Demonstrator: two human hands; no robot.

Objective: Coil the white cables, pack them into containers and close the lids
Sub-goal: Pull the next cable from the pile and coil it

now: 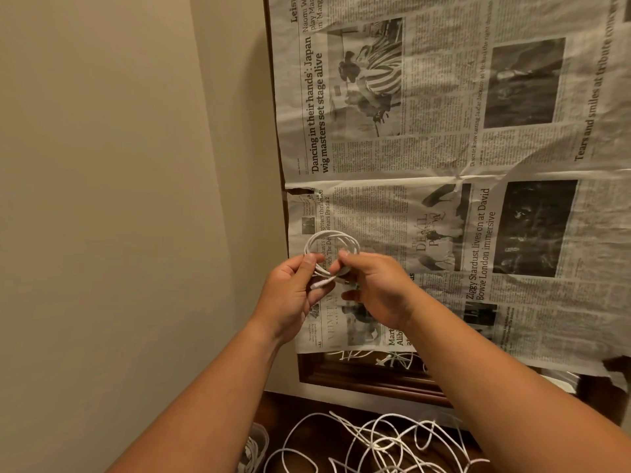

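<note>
White cable coil between both hands

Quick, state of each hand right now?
Left hand: holding the coiled white cable.
Right hand: pinching the same coil.

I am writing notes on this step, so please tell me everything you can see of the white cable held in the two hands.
The white cable is thin and smooth, plastic-coated by its look. It is wound into a small round coil of several loops, held in the air before the newspaper. The left hand pinches its lower left side, the right hand its lower right. Two connector ends poke out between the hands.
</note>
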